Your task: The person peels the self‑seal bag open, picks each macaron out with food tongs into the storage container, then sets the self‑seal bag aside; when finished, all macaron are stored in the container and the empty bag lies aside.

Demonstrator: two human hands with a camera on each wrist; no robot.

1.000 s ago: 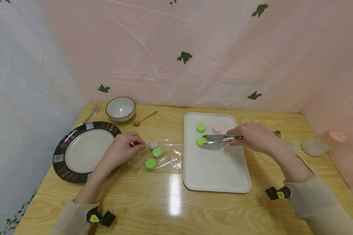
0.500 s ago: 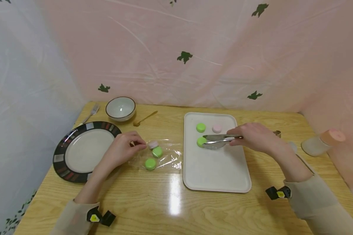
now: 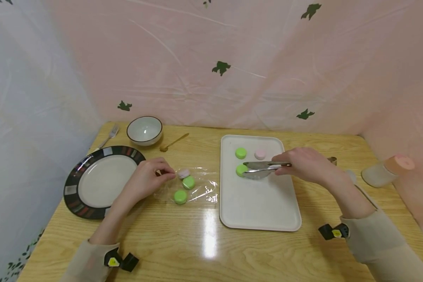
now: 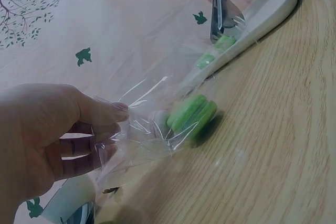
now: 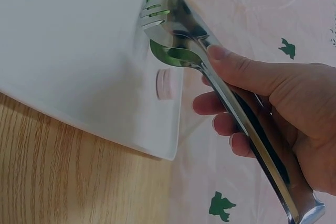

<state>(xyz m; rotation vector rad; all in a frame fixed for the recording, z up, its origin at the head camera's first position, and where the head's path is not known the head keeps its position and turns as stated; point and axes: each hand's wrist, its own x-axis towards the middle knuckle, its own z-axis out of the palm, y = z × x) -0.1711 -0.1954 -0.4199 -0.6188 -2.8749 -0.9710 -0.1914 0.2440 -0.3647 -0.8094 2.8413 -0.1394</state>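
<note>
My left hand (image 3: 146,178) pinches the edge of a clear plastic bag (image 3: 206,188) that lies on the table. Inside the bag are a pale pink macaron (image 3: 184,174) and a green macaron (image 4: 191,116); another green macaron (image 3: 180,197) lies at its near side. Metal tongs (image 5: 231,98) are held in my right hand (image 3: 303,164) over the white tray (image 3: 261,211). Their tips are at a green macaron (image 3: 241,170) on the tray; whether they squeeze it I cannot tell. Behind it sit another green macaron (image 3: 241,153) and a pink one (image 3: 260,154).
A dark-rimmed plate (image 3: 107,182) lies under the left forearm. Toward the back left are a bowl (image 3: 144,131), a fork (image 3: 110,135) and a small wooden spoon (image 3: 174,142). A jar with a pink lid (image 3: 387,171) stands at the far right, beyond the right wrist.
</note>
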